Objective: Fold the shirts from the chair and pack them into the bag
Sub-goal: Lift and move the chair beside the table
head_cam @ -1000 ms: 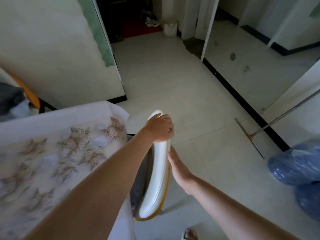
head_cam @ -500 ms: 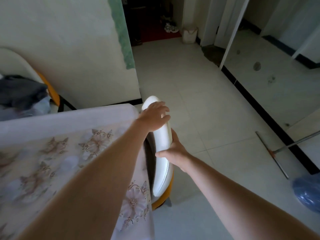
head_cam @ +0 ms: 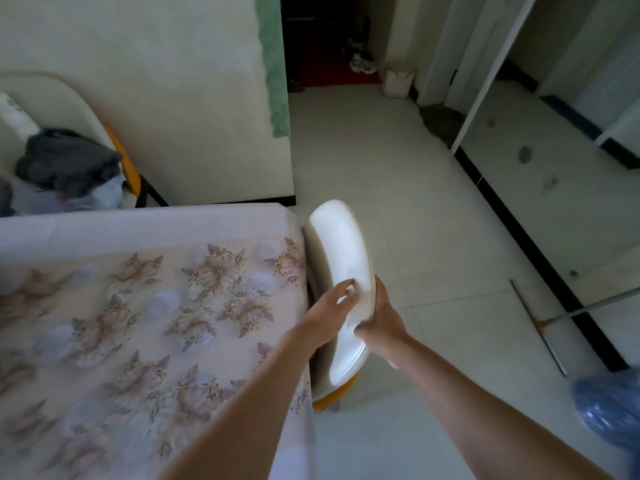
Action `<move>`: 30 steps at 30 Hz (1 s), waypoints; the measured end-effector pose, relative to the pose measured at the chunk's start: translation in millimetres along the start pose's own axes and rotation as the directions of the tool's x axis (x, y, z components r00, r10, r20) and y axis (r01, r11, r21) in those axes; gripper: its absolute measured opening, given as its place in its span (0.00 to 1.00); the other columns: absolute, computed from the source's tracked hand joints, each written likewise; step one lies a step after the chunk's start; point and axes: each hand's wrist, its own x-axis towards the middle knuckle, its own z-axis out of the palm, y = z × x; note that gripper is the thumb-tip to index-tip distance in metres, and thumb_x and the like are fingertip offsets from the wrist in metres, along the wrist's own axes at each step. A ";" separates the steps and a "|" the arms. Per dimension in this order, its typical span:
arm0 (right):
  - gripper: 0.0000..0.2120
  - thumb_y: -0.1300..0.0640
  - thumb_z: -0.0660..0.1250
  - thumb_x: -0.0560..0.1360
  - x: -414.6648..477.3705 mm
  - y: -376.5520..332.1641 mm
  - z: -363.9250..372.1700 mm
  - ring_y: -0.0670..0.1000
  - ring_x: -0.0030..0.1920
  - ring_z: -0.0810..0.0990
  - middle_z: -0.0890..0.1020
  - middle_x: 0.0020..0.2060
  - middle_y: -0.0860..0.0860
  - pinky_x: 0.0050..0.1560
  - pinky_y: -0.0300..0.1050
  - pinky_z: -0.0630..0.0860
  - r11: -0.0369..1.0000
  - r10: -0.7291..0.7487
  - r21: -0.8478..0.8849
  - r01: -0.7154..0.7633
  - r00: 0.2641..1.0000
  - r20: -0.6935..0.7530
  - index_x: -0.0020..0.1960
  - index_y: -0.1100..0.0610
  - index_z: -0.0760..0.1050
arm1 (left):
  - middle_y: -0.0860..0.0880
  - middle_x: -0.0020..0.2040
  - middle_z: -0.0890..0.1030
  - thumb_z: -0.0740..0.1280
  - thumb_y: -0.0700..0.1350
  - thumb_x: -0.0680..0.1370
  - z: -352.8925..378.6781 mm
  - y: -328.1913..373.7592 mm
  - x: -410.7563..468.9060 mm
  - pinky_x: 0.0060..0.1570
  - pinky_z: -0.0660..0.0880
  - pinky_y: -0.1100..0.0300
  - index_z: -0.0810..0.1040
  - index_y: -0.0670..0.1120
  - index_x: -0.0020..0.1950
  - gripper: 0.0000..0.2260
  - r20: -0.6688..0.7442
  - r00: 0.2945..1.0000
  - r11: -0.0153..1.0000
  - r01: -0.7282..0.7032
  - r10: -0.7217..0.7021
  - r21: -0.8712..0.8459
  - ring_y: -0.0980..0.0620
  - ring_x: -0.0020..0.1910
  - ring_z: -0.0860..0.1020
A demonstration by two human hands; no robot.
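Chair back (head_cam: 343,258) smooth, semi-gloss white upholstery; tablecloth (head_cam: 138,306) left of chair matt printed cloth; floor (head_cam: 398,202) beyond chair glazed tile.

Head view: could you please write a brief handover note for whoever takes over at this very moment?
Hands: right hand grips the back of the near chair; left hand touches it, but blur hides whether it grips.
Things: dark clothes lie piled on the far chair beyond the table; blue bag sits on the floor at the right.
Done: nothing folded or packed in view.
Left: fetch the shirts, fold them, pack them into the bag.
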 end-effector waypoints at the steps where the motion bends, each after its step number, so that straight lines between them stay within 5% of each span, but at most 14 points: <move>1: 0.47 0.66 0.62 0.67 -7.3 7.3 -2.6 0.51 0.40 0.82 0.82 0.45 0.45 0.31 0.44 0.76 1.000 -0.004 0.003 0.004 1.000 0.012 0.74 0.30 0.48 | 0.56 0.68 0.74 0.59 0.69 0.69 6.6 -2.9 -8.0 0.63 0.74 0.46 0.68 0.67 0.68 0.27 0.006 1.000 1.000 -0.002 0.002 0.010 0.52 0.63 0.76; 5: 0.48 0.62 0.65 0.64 -42.5 42.3 -21.1 0.49 0.41 0.83 0.82 0.46 0.42 0.39 0.47 0.81 1.000 0.000 -0.007 0.001 0.998 0.065 0.72 0.27 0.50 | 0.56 0.56 0.78 0.57 0.58 0.79 28.3 12.0 -32.9 0.47 0.75 0.57 0.73 0.59 0.63 0.14 -0.135 0.980 0.958 -0.103 0.144 0.269 0.55 0.51 0.79; 8: 0.43 0.53 0.69 0.65 -58.1 54.9 -36.0 0.47 0.43 0.83 0.83 0.47 0.41 0.45 0.49 0.82 1.000 0.007 -0.014 -0.005 0.991 0.135 0.71 0.31 0.52 | 0.54 0.61 0.75 0.60 0.52 0.80 35.7 40.9 -28.5 0.56 0.73 0.54 0.74 0.54 0.64 0.13 -0.218 0.815 0.732 -0.323 0.537 0.599 0.51 0.61 0.72; 10: 0.39 0.44 0.67 0.66 -50.9 49.6 -47.5 0.49 0.51 0.83 0.82 0.55 0.44 0.56 0.56 0.79 0.998 0.010 0.066 -0.019 0.992 0.129 0.73 0.36 0.55 | 0.52 0.69 0.71 0.61 0.53 0.80 42.1 63.2 -14.9 0.67 0.66 0.52 0.74 0.54 0.68 0.16 -0.054 0.773 0.549 -0.398 0.633 0.735 0.50 0.70 0.66; 12: 0.40 0.39 0.64 0.70 -39.4 38.9 -56.6 0.51 0.69 0.72 0.71 0.70 0.44 0.68 0.53 0.69 0.996 -0.009 0.090 -0.004 0.990 0.141 0.78 0.40 0.51 | 0.51 0.76 0.65 0.58 0.55 0.81 44.1 76.3 1.7 0.75 0.53 0.51 0.73 0.55 0.70 0.18 0.151 0.832 0.379 -0.394 0.534 0.837 0.50 0.77 0.56; 14: 0.40 0.42 0.64 0.75 -33.8 26.2 -57.4 0.52 0.73 0.66 0.64 0.76 0.45 0.66 0.47 0.64 0.998 -0.015 0.068 0.002 0.982 0.188 0.80 0.42 0.46 | 0.52 0.75 0.66 0.54 0.56 0.82 37.1 77.1 13.0 0.75 0.51 0.49 0.76 0.55 0.66 0.18 0.243 0.871 0.232 -0.366 0.427 0.901 0.52 0.77 0.54; 19: 0.45 0.56 0.67 0.75 -42.8 19.8 -36.4 0.59 0.63 0.77 0.76 0.65 0.57 0.62 0.55 0.74 0.997 0.072 -0.053 -0.063 0.978 0.196 0.79 0.41 0.40 | 0.58 0.60 0.76 0.57 0.58 0.81 16.3 55.0 15.1 0.71 0.61 0.49 0.80 0.56 0.55 0.15 0.265 0.786 0.202 -0.438 0.558 0.876 0.56 0.71 0.63; 26: 0.47 0.55 0.66 0.72 -66.9 16.3 4.1 0.57 0.54 0.81 0.80 0.55 0.55 0.53 0.52 0.78 0.994 0.088 -0.080 -0.069 0.962 0.259 0.77 0.36 0.37 | 0.57 0.51 0.77 0.61 0.55 0.77 -9.2 9.6 -7.9 0.63 0.71 0.54 0.82 0.53 0.47 0.11 0.185 0.616 0.247 -0.547 0.765 0.800 0.54 0.65 0.71; 28: 0.47 0.54 0.66 0.72 -68.2 16.5 15.6 0.54 0.46 0.80 0.80 0.52 0.54 0.44 0.47 0.76 0.996 0.084 -0.063 -0.070 0.962 0.259 0.77 0.36 0.37 | 0.57 0.55 0.77 0.61 0.55 0.79 -16.5 3.8 -16.5 0.65 0.69 0.55 0.82 0.52 0.50 0.12 0.183 0.630 0.262 -0.545 0.755 0.796 0.54 0.70 0.69; 30: 0.46 0.54 0.65 0.73 -68.9 15.4 21.4 0.52 0.44 0.79 0.81 0.54 0.56 0.43 0.46 0.74 0.996 0.086 -0.030 -0.081 0.967 0.240 0.78 0.37 0.37 | 0.58 0.62 0.75 0.60 0.55 0.81 -19.7 4.9 -24.9 0.67 0.65 0.57 0.80 0.53 0.57 0.12 0.211 0.721 0.314 -0.519 0.660 0.795 0.57 0.75 0.61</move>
